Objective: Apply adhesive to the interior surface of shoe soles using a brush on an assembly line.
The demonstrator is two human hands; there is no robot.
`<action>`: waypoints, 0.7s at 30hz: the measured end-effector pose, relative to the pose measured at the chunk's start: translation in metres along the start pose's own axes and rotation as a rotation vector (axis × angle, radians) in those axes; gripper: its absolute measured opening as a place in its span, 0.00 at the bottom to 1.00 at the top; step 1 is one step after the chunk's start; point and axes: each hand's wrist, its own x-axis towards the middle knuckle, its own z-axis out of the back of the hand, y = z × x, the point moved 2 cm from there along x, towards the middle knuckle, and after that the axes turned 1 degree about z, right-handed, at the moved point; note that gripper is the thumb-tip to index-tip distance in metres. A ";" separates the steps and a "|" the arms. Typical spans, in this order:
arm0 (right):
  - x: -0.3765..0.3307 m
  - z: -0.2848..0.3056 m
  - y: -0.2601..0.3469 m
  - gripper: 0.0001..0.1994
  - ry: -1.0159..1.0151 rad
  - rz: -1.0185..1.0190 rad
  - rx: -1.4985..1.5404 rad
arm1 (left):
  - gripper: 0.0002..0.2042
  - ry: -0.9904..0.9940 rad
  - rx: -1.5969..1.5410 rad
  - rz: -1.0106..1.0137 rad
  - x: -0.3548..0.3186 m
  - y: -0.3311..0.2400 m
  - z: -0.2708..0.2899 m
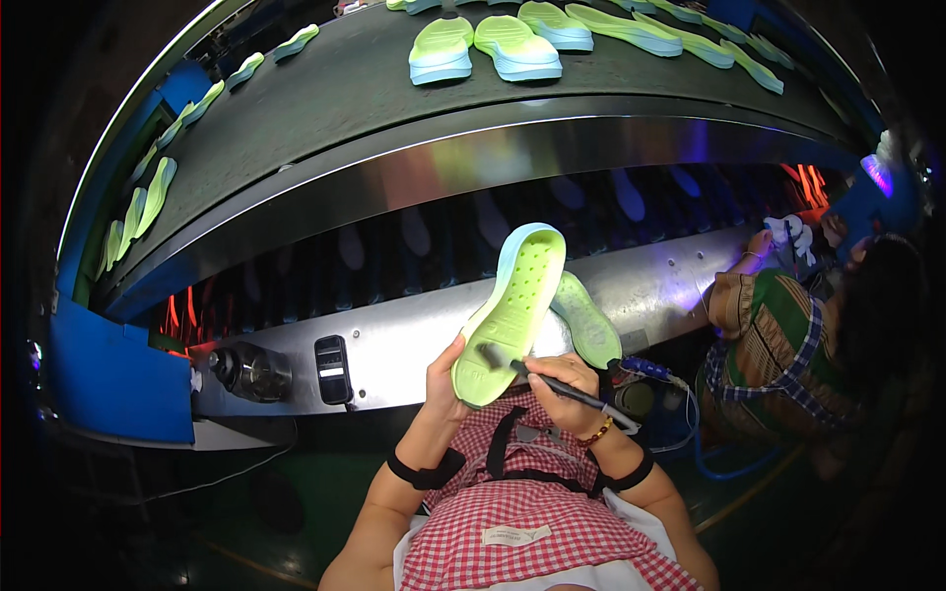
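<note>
A green shoe sole [522,300] with a pale blue edge and small holes is tilted up in front of me. My left hand [445,382] is closed round its lower left edge. In my right hand [568,384] is a brush [583,398] with a dark handle, its bristles against the inner face of the sole near the lower end. A flat green insole-shaped piece [589,321] lies just right of the sole, partly hidden behind it.
Beyond the metal ledge [394,350], a dark conveyor belt [325,98] carries several soles [517,49]. A phone-like black device [333,369] and a glass jug [254,372] stand at left. Another person [774,345] sits at right. Red heater glow shows at both ends.
</note>
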 end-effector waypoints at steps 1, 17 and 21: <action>0.001 0.002 -0.005 0.09 -0.063 -0.020 -0.010 | 0.24 -0.021 -0.013 -0.001 0.001 0.002 0.003; 0.029 -0.016 -0.047 0.15 0.020 -0.086 -0.215 | 0.23 -0.078 -0.026 0.177 0.006 0.023 0.018; 0.019 -0.015 -0.046 0.15 -0.013 -0.078 -0.228 | 0.22 -0.068 0.044 0.174 0.008 0.031 0.018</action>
